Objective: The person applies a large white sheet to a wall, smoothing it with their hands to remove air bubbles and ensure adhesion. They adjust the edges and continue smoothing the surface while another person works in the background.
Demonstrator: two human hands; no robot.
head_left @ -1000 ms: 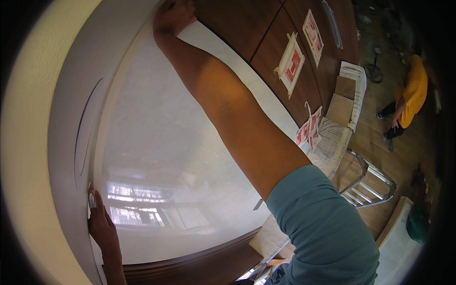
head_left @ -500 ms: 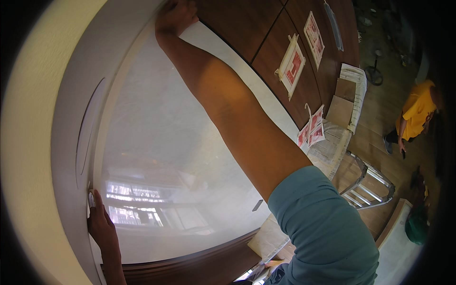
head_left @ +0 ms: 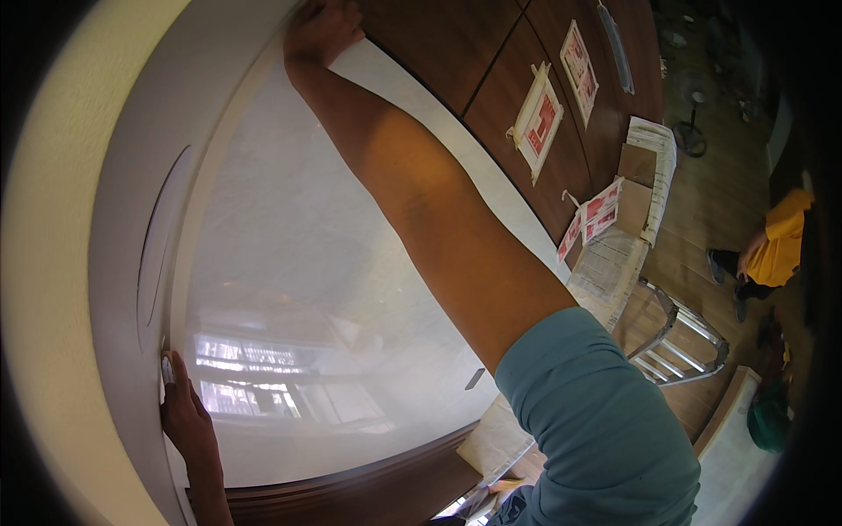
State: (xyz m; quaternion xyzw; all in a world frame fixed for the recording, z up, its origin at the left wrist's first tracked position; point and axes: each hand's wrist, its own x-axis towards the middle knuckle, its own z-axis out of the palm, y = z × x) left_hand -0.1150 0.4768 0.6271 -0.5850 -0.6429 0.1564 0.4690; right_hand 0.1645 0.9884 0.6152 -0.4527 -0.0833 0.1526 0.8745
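A glossy white marbled surface (head_left: 289,263) fills the middle, with a pale strip (head_left: 210,171) along its left border beside a grey surface (head_left: 123,237). My left hand (head_left: 186,412) is closed at the lower end of this strip, its fingers against a small whitish object (head_left: 167,368) that I cannot make out. My right arm stretches across the white surface to the top. There my right hand (head_left: 323,33) is closed near the strip's upper end, beside dark brown wood panels (head_left: 430,44). Whatever it grips is hidden.
Papers with red print (head_left: 539,127) are taped to the wood panels. At right stand a metal stepladder (head_left: 675,346), a floor fan (head_left: 690,136) and a covered ledge (head_left: 610,263). A person in a yellow shirt (head_left: 781,241) is at the far right.
My hands and arms stay almost in place. The person in yellow has moved lower in the view, legs now showing more. Loose papers by the ledge have shifted up and right.
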